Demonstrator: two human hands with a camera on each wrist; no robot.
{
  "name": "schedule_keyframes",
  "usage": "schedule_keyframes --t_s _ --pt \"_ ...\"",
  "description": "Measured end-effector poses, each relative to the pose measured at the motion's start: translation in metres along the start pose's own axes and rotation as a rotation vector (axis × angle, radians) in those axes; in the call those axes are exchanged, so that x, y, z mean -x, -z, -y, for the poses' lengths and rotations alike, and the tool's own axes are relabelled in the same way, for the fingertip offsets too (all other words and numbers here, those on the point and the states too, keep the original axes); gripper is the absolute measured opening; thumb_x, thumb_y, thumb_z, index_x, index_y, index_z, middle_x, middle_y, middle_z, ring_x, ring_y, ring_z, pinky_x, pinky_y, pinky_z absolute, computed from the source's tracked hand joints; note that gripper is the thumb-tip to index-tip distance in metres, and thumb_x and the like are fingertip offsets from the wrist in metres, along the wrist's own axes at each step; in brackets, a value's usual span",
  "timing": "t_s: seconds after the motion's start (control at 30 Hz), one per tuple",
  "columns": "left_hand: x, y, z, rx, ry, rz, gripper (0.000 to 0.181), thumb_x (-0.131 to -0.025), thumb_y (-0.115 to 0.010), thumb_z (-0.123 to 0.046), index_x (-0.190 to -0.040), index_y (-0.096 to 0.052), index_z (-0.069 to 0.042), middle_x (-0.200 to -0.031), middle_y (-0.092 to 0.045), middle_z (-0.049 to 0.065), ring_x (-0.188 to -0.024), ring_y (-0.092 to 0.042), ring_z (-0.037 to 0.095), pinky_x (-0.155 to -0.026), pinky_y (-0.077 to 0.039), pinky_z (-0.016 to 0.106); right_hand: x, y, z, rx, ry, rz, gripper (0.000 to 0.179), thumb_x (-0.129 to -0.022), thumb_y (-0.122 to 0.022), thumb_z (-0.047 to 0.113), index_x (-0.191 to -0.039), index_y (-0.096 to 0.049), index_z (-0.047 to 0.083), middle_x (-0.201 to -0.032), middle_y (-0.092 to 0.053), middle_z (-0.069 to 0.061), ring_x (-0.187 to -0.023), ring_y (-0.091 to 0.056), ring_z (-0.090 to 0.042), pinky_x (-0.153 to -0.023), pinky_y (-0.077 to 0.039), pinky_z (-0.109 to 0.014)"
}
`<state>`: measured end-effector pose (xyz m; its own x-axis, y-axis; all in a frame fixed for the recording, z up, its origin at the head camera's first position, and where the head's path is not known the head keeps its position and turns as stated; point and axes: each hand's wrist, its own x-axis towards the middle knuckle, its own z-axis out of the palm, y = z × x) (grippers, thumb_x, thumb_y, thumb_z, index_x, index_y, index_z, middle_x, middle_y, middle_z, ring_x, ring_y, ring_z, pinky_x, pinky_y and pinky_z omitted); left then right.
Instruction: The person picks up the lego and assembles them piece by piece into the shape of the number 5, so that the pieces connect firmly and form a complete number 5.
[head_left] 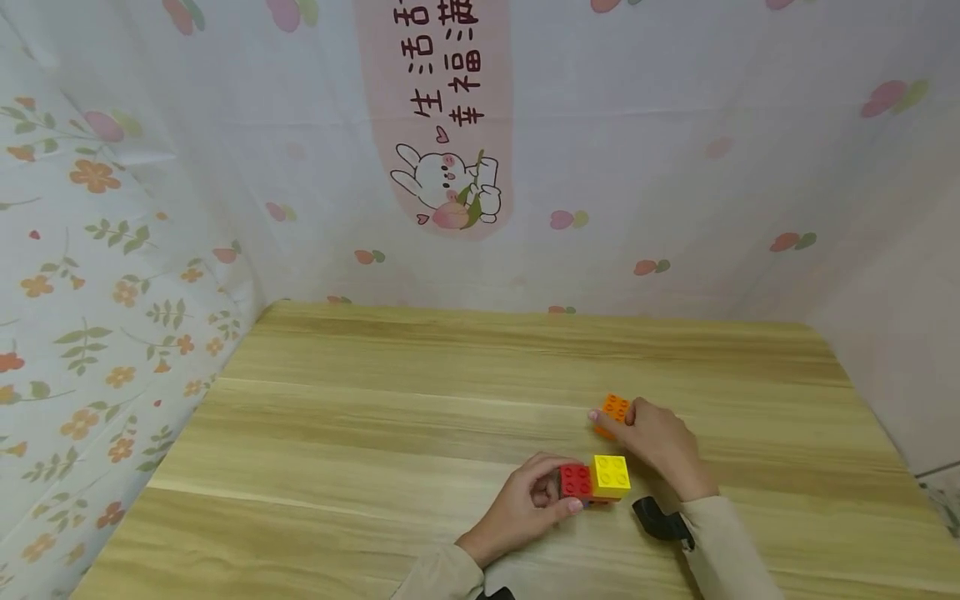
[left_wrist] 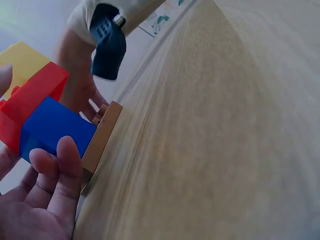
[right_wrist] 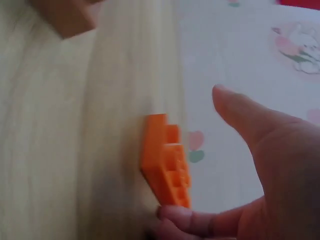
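Observation:
My left hand [head_left: 521,504] holds a joined stack of toy building bricks low over the table. A red brick [head_left: 575,481] and a yellow brick [head_left: 611,475] top the stack in the head view. In the left wrist view a blue brick [left_wrist: 57,127] sits under the red one, with an orange-brown flat brick [left_wrist: 102,137] at the bottom by the table. My right hand [head_left: 660,437] is at a separate orange studded brick [right_wrist: 167,162] on the table. Its fingertips touch one end in the right wrist view, while the thumb stands apart from it.
The wooden table [head_left: 337,433] meets a patterned white cloth [head_left: 615,167] at the back. More flowered cloth [head_left: 97,333] hangs on the left. Black wrist mounts, one of them a strap piece [head_left: 662,521], sit by the sleeves.

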<state>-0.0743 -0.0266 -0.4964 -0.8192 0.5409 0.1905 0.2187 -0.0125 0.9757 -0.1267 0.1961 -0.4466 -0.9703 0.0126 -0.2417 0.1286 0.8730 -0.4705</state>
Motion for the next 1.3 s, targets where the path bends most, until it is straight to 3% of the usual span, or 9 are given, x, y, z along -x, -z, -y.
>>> schedule_keyframes --t_s 0.13,0.27,0.47,0.6,0.7,0.8,0.97,1.03,1.3 --pt "0.000 0.000 -0.001 0.017 0.004 -0.028 0.030 -0.097 -0.050 -0.014 -0.126 -0.054 -0.005 -0.107 -0.054 0.004 -0.062 -0.050 0.009 -0.057 -0.050 0.024 -0.005 -0.006 0.004 0.056 -0.056 -0.006 0.084 -0.077 -0.053 0.070 -0.101 -0.053 -0.010 -0.070 -0.052 -0.011 -0.058 -0.049 -0.025 -0.047 -0.038 -0.033" --pt "0.000 0.003 -0.012 0.036 -0.019 -0.130 0.030 -0.101 -0.037 -0.010 -0.117 -0.057 0.005 -0.097 -0.058 0.014 -0.058 -0.049 0.020 -0.055 -0.050 0.029 -0.007 -0.010 0.002 0.052 -0.049 -0.038 0.061 -0.081 -0.060 0.053 -0.092 -0.053 -0.007 -0.065 -0.048 -0.009 -0.055 -0.047 -0.023 -0.045 -0.034 -0.031" --pt "-0.001 0.005 -0.029 0.034 0.066 -0.243 0.026 -0.099 -0.044 -0.010 -0.102 -0.062 0.008 -0.095 -0.064 0.015 -0.057 -0.046 0.024 -0.054 -0.050 0.030 -0.003 -0.004 -0.007 -0.035 0.012 -0.048 0.040 -0.082 -0.062 0.040 -0.080 -0.050 0.002 -0.062 -0.044 -0.004 -0.054 -0.042 -0.019 -0.047 -0.028 -0.028" --pt "-0.002 0.005 -0.031 0.036 0.057 -0.272 0.024 -0.098 -0.046 -0.008 -0.098 -0.063 0.008 -0.091 -0.064 0.018 -0.058 -0.047 0.032 -0.053 -0.050 0.030 0.000 0.002 -0.013 -0.088 0.103 -0.034 0.038 -0.084 -0.064 0.039 -0.083 -0.051 0.003 -0.062 -0.043 -0.002 -0.054 -0.040 -0.016 -0.049 -0.029 -0.027" --pt "-0.002 0.004 -0.030 0.037 0.041 -0.294 0.019 -0.096 -0.051 -0.007 -0.095 -0.064 0.006 -0.090 -0.064 0.018 -0.062 -0.051 0.026 -0.057 -0.048 0.024 0.002 0.009 -0.014 -0.159 0.173 -0.019 0.037 -0.086 -0.065 0.036 -0.089 -0.054 0.001 -0.069 -0.049 -0.003 -0.058 -0.045 -0.016 -0.049 -0.037 -0.027" --pt "-0.002 0.003 -0.020 0.025 -0.008 -0.300 0.013 -0.092 -0.058 -0.008 -0.096 -0.065 0.002 -0.090 -0.064 0.012 -0.067 -0.051 0.013 -0.059 -0.045 0.019 0.008 0.019 -0.010 -0.251 0.208 -0.019 0.036 -0.087 -0.066 0.033 -0.096 -0.055 0.000 -0.080 -0.056 -0.006 -0.063 -0.052 -0.018 -0.050 -0.045 -0.028" --pt "0.000 0.004 -0.022 -0.045 -0.133 -0.220 0.022 -0.083 -0.069 -0.006 -0.103 -0.063 0.000 -0.094 -0.058 0.013 -0.064 -0.048 0.027 -0.054 -0.045 0.023 0.020 0.034 -0.001 -0.304 0.259 -0.060 0.035 -0.086 -0.068 0.030 -0.102 -0.055 0.001 -0.088 -0.059 -0.009 -0.066 -0.058 -0.019 -0.049 -0.050 -0.031" --pt "0.001 0.005 -0.032 -0.055 -0.129 -0.184 0.027 -0.081 -0.071 -0.004 -0.105 -0.061 0.003 -0.094 -0.056 0.019 -0.066 -0.046 0.037 -0.054 -0.046 0.025 0.024 0.037 0.002 -0.299 0.309 -0.078 0.033 -0.085 -0.069 0.029 -0.103 -0.057 0.003 -0.091 -0.061 -0.008 -0.068 -0.059 -0.017 -0.051 -0.050 -0.030" --pt "0.000 0.004 -0.033 -0.062 -0.117 -0.181 0.030 -0.080 -0.072 -0.004 -0.107 -0.062 0.005 -0.091 -0.057 0.020 -0.067 -0.048 0.037 -0.056 -0.049 0.032 0.049 0.048 0.017 -0.379 0.490 -0.006 0.024 -0.083 -0.071 0.023 -0.102 -0.060 0.012 -0.089 -0.061 0.001 -0.071 -0.056 -0.011 -0.052 -0.049 -0.028"
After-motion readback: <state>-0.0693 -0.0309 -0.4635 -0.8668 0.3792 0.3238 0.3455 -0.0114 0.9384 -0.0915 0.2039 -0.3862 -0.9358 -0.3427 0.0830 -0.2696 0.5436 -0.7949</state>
